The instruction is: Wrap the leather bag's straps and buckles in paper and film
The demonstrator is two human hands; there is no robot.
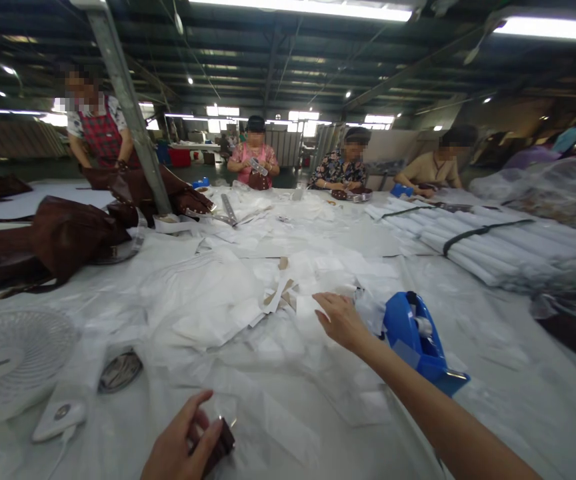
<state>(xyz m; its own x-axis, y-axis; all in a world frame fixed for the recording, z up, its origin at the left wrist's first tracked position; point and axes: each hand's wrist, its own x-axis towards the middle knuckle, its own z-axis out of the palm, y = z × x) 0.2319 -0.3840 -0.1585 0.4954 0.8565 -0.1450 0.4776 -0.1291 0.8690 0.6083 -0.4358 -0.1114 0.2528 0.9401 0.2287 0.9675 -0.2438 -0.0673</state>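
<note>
Low in the head view, my left hand (pixel 188 433) is closed round a small dark brown piece (pixel 225 437) with a shiny metal glint; its kind is not clear, and the palm hides part of it. My right hand (pixel 341 319) is stretched forward over the heap of thin white sheets (pixel 218 293), fingers extended and nothing visible in them. Just ahead of its fingertips are loose paper strips (pixel 279 297). Right of that hand stands a blue tape dispenser (pixel 413 340), partly behind my forearm.
A white fan (pixel 13 363) is at the left edge. Brown leather bags (pixel 73 237) lie beyond it, near a metal post (pixel 128 100). Bundled white rolls (pixel 498 240) are tied with dark bands at right. Several co-workers (pixel 253 157) are across the table.
</note>
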